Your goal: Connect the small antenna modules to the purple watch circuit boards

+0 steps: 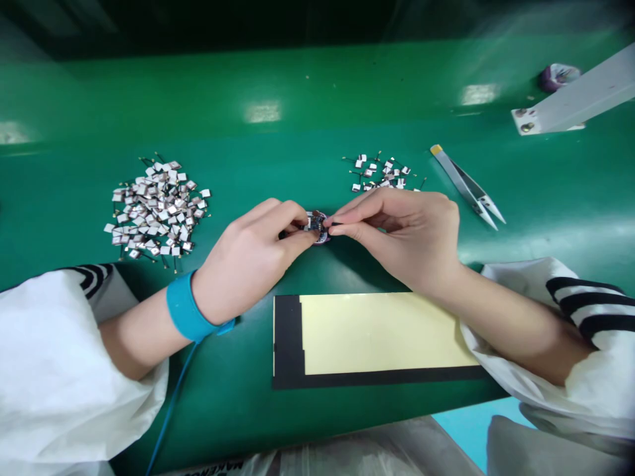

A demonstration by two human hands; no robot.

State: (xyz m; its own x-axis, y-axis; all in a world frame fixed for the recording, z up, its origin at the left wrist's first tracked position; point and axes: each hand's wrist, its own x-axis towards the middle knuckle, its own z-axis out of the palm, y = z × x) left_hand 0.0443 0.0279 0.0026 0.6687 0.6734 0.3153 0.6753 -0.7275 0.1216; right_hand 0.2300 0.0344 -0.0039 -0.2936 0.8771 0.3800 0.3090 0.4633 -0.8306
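Observation:
Between my hands, near the middle of the green table, is a small round circuit board (316,223) with dark parts and a pale rim. My left hand (258,248) grips its left side between thumb and fingers. At its right edge, my right hand (401,231) pinches something small and dark, too small to make out. Beyond my right hand lies a small group of square white modules with short black leads (384,173). A larger heap of similar modules (161,211) spreads to the left of my left hand.
Tweezers (469,187) with pale tips lie to the right. A yellow sheet on a black backing (381,334) lies in front. A white metal bracket (580,92) and a purple roll (559,77) stand at the back right. A blue wrist strap (188,307) trails a cord.

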